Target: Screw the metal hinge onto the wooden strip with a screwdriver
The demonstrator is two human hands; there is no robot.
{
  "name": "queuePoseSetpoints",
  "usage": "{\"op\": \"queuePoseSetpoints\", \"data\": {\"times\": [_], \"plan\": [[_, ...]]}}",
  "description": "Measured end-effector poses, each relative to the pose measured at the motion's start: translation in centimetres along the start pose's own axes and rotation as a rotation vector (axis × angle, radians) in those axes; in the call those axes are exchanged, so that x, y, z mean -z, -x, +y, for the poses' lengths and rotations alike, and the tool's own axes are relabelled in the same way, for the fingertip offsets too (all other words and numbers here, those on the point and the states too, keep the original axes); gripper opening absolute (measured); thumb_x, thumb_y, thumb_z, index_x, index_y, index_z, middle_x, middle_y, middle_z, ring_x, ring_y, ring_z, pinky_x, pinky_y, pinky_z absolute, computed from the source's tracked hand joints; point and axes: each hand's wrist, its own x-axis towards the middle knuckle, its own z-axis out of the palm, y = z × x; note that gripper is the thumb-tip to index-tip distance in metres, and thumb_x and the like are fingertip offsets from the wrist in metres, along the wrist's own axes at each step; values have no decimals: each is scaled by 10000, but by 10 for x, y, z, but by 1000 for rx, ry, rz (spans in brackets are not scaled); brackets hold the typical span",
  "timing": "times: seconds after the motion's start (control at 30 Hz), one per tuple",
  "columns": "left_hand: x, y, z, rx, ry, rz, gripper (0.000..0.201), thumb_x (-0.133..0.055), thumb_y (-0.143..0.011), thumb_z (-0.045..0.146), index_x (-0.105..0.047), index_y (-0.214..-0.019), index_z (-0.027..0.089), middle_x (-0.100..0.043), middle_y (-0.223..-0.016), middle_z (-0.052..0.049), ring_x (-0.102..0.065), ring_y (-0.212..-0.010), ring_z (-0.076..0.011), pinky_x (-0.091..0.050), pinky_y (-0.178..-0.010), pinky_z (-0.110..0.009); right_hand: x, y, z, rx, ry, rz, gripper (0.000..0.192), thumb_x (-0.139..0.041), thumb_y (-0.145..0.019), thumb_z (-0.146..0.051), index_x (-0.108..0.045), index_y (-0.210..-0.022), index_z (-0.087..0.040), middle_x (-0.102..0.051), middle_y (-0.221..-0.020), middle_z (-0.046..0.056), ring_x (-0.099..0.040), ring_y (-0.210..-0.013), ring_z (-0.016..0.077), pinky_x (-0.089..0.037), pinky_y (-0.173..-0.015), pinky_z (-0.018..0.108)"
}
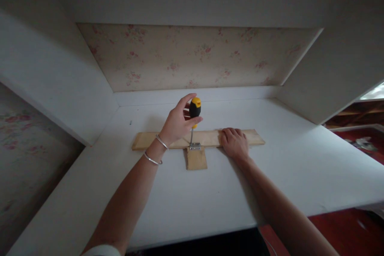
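Note:
My left hand (179,122), with two silver bangles at the wrist, is closed around the black and yellow handle of a screwdriver (195,108). The screwdriver stands nearly upright, its tip down at a small metal hinge (195,146). That hinge joins a long wooden board (207,138) to a short wooden piece (197,159) on its near side. Any screw under the tip is too small to make out. My right hand (235,143) lies over the board to the right of the hinge, fingers curled over its far side and pressing on it.
The boards lie on a white desktop (270,172) inside a white alcove with side panels (324,68). Flowered wallpaper (192,56) covers the back. A small screw-like bit (130,123) lies at left. Red surfaces (339,232) show beyond the right edge.

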Motion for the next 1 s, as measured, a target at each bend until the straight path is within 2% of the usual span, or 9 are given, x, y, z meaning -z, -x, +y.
{"op": "queuePoseSetpoints", "data": {"times": [0.1, 0.17, 0.27, 0.33, 0.43, 0.6, 0.73, 0.9, 1.0], "plan": [[-6, -1, -5, -26, -157, 150, 702, -761, -670, 298, -445, -1296, 275, -564, -944, -26, -551, -769, -136, -513, -672, -277, 0, 0, 0, 8, 1, 4, 299, -359, -927, -321, -619, -1022, -210, -648, -1043, 50, -486, -995, 230, -288, -846, 343], [-10, -1, -7, -11, -152, 158, 613, -746, -688, 338, -490, -1236, 237, -572, -986, -43, -553, -809, -147, -505, -690, -281, 0, 0, -1, 8, 1, 3, 299, -363, -925, -318, -621, -1031, -208, -648, -1043, 56, -486, -994, 229, -288, -846, 343], [-13, -1, -7, 57, 55, 33, 488, -679, -761, 358, -491, -1185, 205, -578, -1080, -75, -575, -885, -165, -498, -733, -293, 1, -1, -1, 5, -3, 2, 301, -365, -924, -308, -623, -1040, -204, -648, -1042, 64, -483, -1001, 227, -286, -849, 342], [-12, -1, -6, 95, 210, -64, 476, -651, -791, 339, -459, -1205, 208, -579, -1123, -89, -587, -926, -171, -487, -780, -309, 1, -1, -1, 5, -5, 1, 302, -364, -925, -307, -624, -1039, -204, -648, -1045, 62, -481, -1002, 228, -285, -849, 342], [-7, -1, -3, 137, 325, -168, 424, -609, -830, 350, -459, -1198, 201, -582, -1146, -106, -601, -926, -168, -471, -796, -313, 0, -1, 0, 5, -11, -3, 300, -365, -925, -309, -623, -1039, -207, -648, -1052, 55, -479, -1001, 227, -284, -848, 343], [-1, -1, -1, 199, 387, -197, 379, -482, -892, 465, -497, -1133, 172, -602, -1073, -109, -613, -873, -158, -476, -760, -301, 0, -1, 1, 3, -13, 5, 298, -363, -927, -316, -620, -1034, -213, -649, -1042, 47, -478, -1002, 226, -283, -841, 343], [-3, -4, -5, 169, 373, -146, 409, -574, -834, 476, -499, -1096, 172, -602, -985, -83, -616, -805, -141, -488, -703, -277, 1, -1, 1, -2, -13, -7, 292, -367, -923, -308, -621, -1028, -209, -648, -1047, 54, -478, -1005, 224, -283, -834, 343], [-8, -8, -8, 55, 206, 101, 429, -736, -711, 362, -501, -1028, 195, -563, -925, -23, -582, -748, -102, -483, -647, -230, 2, -1, 1, 10, -8, 5, 286, -366, -925, -316, -615, -1019, -210, -650, -1042, 46, -482, -994, 228, -281, -838, 346], [-12, -8, -6, 28, 87, 193, 444, -753, -682, 364, -502, -1010, 200, -550, -879, -5, -568, -728, -100, -475, -614, -217, 2, -1, 1, 20, -5, 8, 287, -360, -928, -318, -611, -1008, -207, -651, -1036, 46, -484, -985, 231, -280, -830, 346]]}}
